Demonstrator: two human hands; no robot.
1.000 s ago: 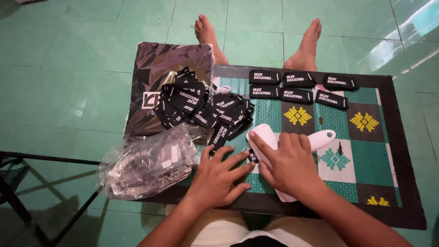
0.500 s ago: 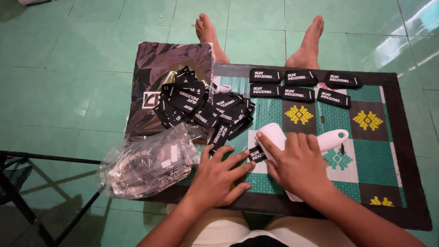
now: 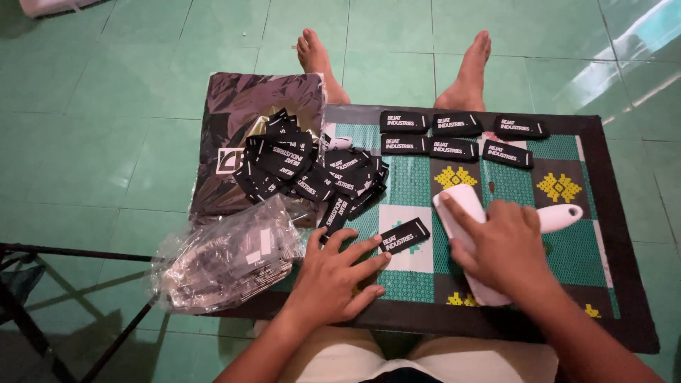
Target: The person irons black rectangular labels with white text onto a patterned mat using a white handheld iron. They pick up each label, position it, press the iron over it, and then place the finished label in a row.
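My left hand (image 3: 333,275) lies flat on the patterned mat (image 3: 567,149), fingers spread, fingertips touching one black fabric label (image 3: 403,235) that lies alone near the middle. My right hand (image 3: 504,248) presses down on a white handled tool (image 3: 461,202), whose handle (image 3: 560,216) sticks out to the right. A loose pile of black labels (image 3: 305,167) sits at the mat's left end. Several labels (image 3: 454,135) lie in two neat rows at the far edge.
A clear plastic bag (image 3: 227,259) with dark contents lies at the left front. A shiny black bag (image 3: 241,106) lies under the pile. My bare feet (image 3: 468,67) rest on the green tiled floor beyond the mat. Dark metal legs (image 3: 42,312) stand at lower left.
My right hand and the white tool have shifted to the right, uncovering the single label. My left hand has stayed near the label.
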